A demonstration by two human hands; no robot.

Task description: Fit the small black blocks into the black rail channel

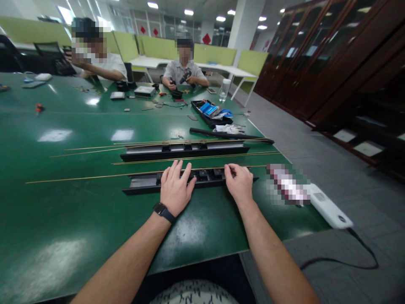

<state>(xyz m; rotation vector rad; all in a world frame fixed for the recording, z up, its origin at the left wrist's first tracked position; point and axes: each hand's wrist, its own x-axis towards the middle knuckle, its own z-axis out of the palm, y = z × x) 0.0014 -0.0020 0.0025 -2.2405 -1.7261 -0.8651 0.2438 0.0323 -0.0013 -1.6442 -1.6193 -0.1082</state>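
a glossy green desk [95, 219] stands above a grey floor [275, 122]. beyond it, lime-green partition panels [215, 55] rise behind white tables [151, 62], near a thick white pillar [248, 25]. red diamond-shaped decorations [206, 39] show against glass walls. tall reddish-brown wooden cabinets [297, 63] with glass doors line the right.

from my end of the feed i can't read a single word, brand or number. the printed fabric [194, 293] at the bottom edge carries dark, letter-like marks that i can't make out as words, and the red diamond-shaped signs [206, 39] in the far background are too small and blurred for me to tell whether characters stand on them. on the white device [329, 211] at the right i see a pale rectangular panel [319, 196] and a dark round mark [341, 218], but anything printed on either is illegible to me.
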